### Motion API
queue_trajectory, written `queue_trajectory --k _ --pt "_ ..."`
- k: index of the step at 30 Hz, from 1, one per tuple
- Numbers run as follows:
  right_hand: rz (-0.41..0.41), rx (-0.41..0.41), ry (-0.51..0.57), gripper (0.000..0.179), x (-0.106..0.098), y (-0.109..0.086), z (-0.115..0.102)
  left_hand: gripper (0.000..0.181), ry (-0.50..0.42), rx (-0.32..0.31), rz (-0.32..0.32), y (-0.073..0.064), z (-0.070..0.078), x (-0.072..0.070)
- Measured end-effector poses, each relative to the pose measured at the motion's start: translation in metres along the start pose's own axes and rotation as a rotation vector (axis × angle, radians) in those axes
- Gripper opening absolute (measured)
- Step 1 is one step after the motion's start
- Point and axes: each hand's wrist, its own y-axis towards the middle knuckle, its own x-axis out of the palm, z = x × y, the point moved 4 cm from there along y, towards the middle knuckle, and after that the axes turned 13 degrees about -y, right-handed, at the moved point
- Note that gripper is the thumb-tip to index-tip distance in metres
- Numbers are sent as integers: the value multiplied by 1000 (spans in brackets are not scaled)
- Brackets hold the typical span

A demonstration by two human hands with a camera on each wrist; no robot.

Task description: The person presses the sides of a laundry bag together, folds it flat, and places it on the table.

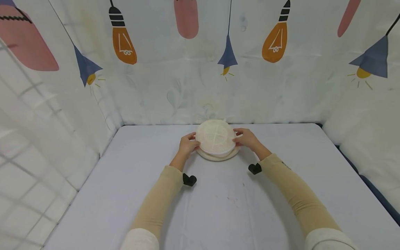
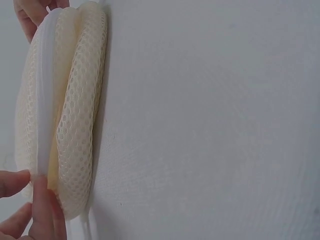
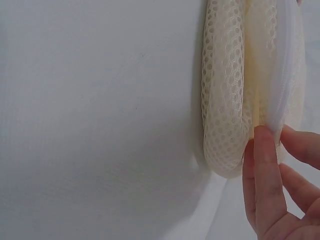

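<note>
A round cream mesh laundry bag (image 1: 216,136) lies near the table's far edge, its upper disc resting over a lower padded layer (image 1: 215,158). A white band (image 2: 46,90) runs around the upper part's edge. On the left side, my left hand (image 1: 187,144) pinches this edge, thumb above and fingers reaching beneath it. My right hand (image 1: 247,138) pinches the opposite edge the same way. The right wrist view shows its fingers (image 3: 266,175) between the banded upper part and the thick honeycomb-mesh lower layer (image 3: 225,95). The bag's inside is hidden.
A white-covered table (image 1: 215,208) spreads in front of me. Behind it hangs a pale curtain (image 1: 187,80) printed with lamps and bulbs, and similar cloth closes both sides. A black heart-shaped piece (image 1: 189,180) sits at each wrist.
</note>
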Motion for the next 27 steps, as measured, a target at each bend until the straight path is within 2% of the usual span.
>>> queue_trajectory --k 12,27 --pt "-4 22 -8 64 1 2 1 62 23 9 0 2 -1 1" --pt "22 8 32 63 4 4 5 61 48 13 -13 2 -3 0"
